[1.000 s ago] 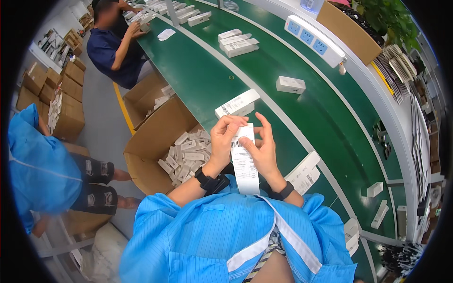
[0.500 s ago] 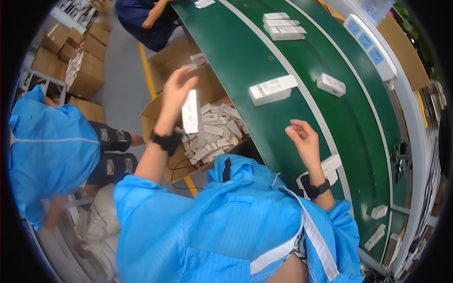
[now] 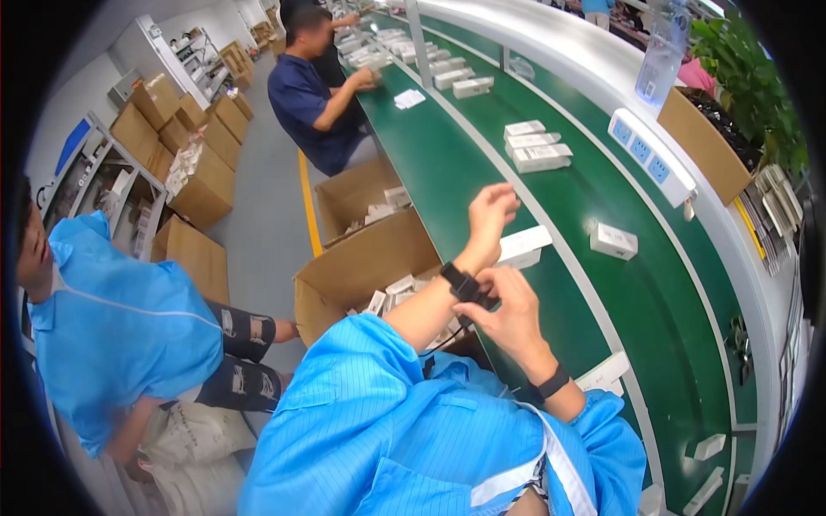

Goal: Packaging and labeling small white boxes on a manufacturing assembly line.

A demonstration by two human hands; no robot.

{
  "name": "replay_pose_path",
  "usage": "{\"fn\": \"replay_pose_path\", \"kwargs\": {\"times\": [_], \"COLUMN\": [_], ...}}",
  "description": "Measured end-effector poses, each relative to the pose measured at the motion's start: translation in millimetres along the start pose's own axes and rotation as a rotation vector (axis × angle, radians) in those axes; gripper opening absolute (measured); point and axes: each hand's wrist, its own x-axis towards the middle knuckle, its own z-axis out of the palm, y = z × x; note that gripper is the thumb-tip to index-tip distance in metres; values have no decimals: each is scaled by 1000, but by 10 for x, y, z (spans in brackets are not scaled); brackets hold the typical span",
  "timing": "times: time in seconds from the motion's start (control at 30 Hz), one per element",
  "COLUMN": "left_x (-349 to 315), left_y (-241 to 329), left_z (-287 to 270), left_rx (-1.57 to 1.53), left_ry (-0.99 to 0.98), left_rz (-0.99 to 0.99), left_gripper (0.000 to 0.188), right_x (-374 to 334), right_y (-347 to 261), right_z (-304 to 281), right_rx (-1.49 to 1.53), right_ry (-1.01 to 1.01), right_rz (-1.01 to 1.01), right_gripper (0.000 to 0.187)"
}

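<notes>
My left hand [image 3: 492, 213] is raised over the near side of the green belt, empty, its fingers loosely curled and apart. A black wrist device [image 3: 463, 284] on a strap sits round my left wrist. The thumb and fingertips of my right hand [image 3: 512, 316] close on the edge of this device. My right wrist wears a black band [image 3: 551, 383]. Just beyond my left hand a white box [image 3: 527, 244] lies on the belt, partly hidden by that hand. Another white box [image 3: 604, 373] shows beside my right forearm.
An open carton [image 3: 331, 297] of white boxes stands left of the green belt [image 3: 594, 318]. Several more boxes [image 3: 540, 157] lie along it. One person in dark blue [image 3: 301, 107] works at the far left; another in light blue [image 3: 129, 318] is close on my left. A power strip [image 3: 651, 153] runs along the right.
My left hand has come right from above the carton to the belt, and the white box beside it is no longer there. My right hand has moved onto the left wrist device. The view has tilted up.
</notes>
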Motion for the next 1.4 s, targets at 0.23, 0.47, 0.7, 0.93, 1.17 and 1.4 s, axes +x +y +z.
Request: {"fn": "replay_pose_path", "kwargs": {"times": [0.23, 0.47, 0.7, 0.93, 1.17, 1.4], "left_x": [9, 26, 38, -405, -972, -1051], "left_y": [-219, -84, -363, -188, -362, -161], "left_z": [-419, -656, -944, -753, -929, -1118], "left_rx": [208, 596, 34, -248, -92, 654], "left_ry": [48, 107, 225, 86, -310, -464], "left_rz": [58, 507, -48, -421, -311, 218], "left_gripper": [13, 11, 16, 23, 31, 42], "right_x": [-50, -132, 64, -30, -368, -465], "right_y": [-57, -3, 282, 340, 495, 340], "right_z": [303, 718, 767, 551, 495, 549], "right_rx": [-4, 130, -174, -143, -52, 17], "right_ry": [-48, 38, 215, 255, 212, 202], "right_rz": [-59, 132, -177, -240, -28, -21], "right_gripper": [25, 33, 27, 25, 20, 19]}}
